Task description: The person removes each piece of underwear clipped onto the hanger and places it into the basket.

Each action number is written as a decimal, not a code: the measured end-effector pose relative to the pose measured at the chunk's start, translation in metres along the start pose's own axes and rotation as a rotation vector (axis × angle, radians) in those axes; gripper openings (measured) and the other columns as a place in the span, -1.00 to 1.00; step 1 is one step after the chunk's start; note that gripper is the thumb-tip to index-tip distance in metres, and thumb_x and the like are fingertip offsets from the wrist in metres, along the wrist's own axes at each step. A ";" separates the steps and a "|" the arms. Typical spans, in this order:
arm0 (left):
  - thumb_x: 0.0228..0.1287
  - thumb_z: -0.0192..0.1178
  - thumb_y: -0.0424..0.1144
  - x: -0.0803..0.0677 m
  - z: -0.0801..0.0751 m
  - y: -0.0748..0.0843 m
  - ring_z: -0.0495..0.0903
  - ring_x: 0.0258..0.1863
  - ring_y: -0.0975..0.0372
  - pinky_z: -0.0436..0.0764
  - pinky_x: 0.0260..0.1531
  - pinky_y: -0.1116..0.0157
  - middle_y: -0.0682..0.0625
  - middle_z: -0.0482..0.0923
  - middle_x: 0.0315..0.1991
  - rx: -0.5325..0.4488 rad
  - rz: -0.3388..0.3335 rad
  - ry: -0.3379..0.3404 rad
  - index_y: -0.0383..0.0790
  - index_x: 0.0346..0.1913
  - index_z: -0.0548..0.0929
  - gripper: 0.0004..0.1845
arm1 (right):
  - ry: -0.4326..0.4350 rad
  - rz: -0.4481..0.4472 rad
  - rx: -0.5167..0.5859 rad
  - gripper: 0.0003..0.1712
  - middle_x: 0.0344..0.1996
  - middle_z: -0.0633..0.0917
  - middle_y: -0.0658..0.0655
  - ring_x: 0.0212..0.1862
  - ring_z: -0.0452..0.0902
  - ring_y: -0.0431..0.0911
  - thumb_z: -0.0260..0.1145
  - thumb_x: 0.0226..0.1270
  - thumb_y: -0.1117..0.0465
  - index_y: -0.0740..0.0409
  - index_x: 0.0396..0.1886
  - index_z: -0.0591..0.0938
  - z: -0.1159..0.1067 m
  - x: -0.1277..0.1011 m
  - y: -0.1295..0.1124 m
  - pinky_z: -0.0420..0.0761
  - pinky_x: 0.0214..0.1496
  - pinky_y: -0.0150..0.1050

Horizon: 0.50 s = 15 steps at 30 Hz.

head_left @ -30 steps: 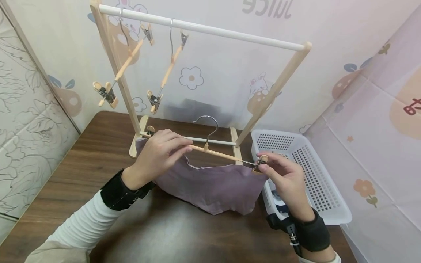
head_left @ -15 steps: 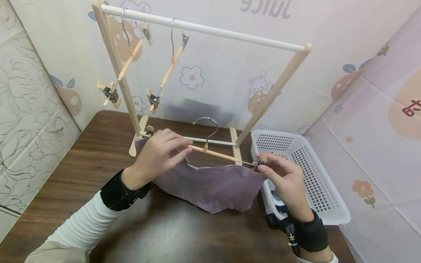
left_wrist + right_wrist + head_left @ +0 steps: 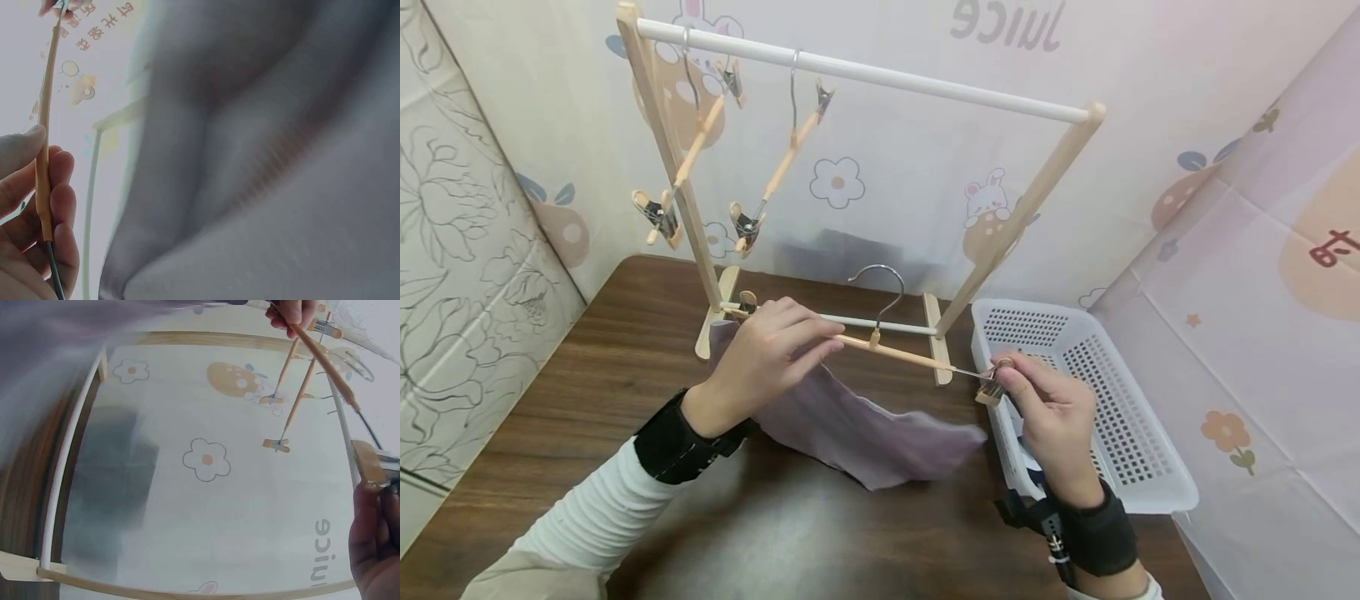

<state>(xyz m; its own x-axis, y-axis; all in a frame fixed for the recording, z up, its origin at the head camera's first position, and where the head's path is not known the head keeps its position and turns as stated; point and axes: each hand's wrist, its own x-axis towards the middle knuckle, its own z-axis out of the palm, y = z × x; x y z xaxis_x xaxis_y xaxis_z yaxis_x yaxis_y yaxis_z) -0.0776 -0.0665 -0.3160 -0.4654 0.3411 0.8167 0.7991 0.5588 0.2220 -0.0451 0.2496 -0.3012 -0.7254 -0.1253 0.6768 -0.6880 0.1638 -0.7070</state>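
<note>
My left hand (image 3: 775,354) holds the wooden bar of a clip hanger (image 3: 898,353) between thumb and fingers, left of its metal hook. My right hand (image 3: 1060,412) pinches the handles of the clip (image 3: 991,392) at the hanger's right end. A mauve cloth (image 3: 865,433) hangs from the left end of the hanger; its right side droops, blurred, away from the right clip. In the left wrist view the fingers (image 3: 62,206) wrap the bar beside the blurred cloth (image 3: 250,187). The right wrist view has the clip (image 3: 372,464) above the right fingers.
Behind the hands stands a wooden rack with a white top rail (image 3: 880,71). Two clip hangers, one (image 3: 700,142) at far left and another (image 3: 790,158) beside it, hang there. A white perforated basket (image 3: 1135,417) sits right on the brown table (image 3: 760,533).
The cloth's right corner has come out of the right clip and dropped down and left. My right fingers have squeezed the clip's handles; the left hand has barely moved.
</note>
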 end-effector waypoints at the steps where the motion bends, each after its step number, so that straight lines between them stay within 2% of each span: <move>1: 0.07 0.43 -0.26 0.000 0.000 0.000 0.56 -0.36 0.17 0.46 -0.35 0.24 0.01 0.72 -0.36 -0.001 -0.004 0.000 -0.20 -0.24 0.76 -0.82 | 0.000 -0.004 0.023 -0.81 -0.30 0.76 -0.05 -0.29 0.62 -0.31 0.26 0.19 0.61 0.70 -0.21 0.61 0.000 0.000 0.000 0.62 -0.17 -0.52; 5: 0.07 0.43 -0.26 0.001 -0.001 0.000 0.57 -0.35 0.18 0.47 -0.32 0.24 0.00 0.72 -0.35 -0.014 -0.026 -0.004 -0.20 -0.23 0.77 -0.81 | -0.015 0.000 0.081 -0.77 -0.28 0.75 -0.01 -0.29 0.63 -0.28 0.26 0.18 0.62 0.68 -0.15 0.60 0.000 -0.001 0.000 0.64 -0.16 -0.50; 9: 0.06 0.43 -0.27 0.001 -0.003 0.001 0.58 -0.34 0.19 0.49 -0.32 0.24 0.00 0.73 -0.35 -0.019 -0.037 -0.015 -0.21 -0.22 0.77 -0.80 | -0.012 0.008 0.074 -0.78 -0.27 0.74 0.00 -0.29 0.63 -0.26 0.25 0.19 0.62 0.65 -0.14 0.60 0.001 -0.002 0.001 0.64 -0.17 -0.50; 15: 0.08 0.43 -0.26 -0.001 -0.006 0.002 0.57 -0.33 0.18 0.48 -0.33 0.25 0.01 0.73 -0.37 0.006 -0.049 -0.033 -0.21 -0.23 0.77 -0.82 | 0.006 0.081 0.074 -0.69 -0.29 0.75 -0.02 -0.26 0.67 -0.26 0.28 0.23 0.55 0.59 -0.03 0.59 0.005 -0.002 0.001 0.64 -0.15 -0.50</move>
<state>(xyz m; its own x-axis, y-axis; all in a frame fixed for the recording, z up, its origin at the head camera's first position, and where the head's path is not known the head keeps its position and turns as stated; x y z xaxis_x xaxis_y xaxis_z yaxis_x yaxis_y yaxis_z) -0.0739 -0.0701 -0.3130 -0.5163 0.3377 0.7870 0.7727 0.5800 0.2581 -0.0443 0.2453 -0.3044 -0.7788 -0.1088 0.6177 -0.6269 0.1006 -0.7726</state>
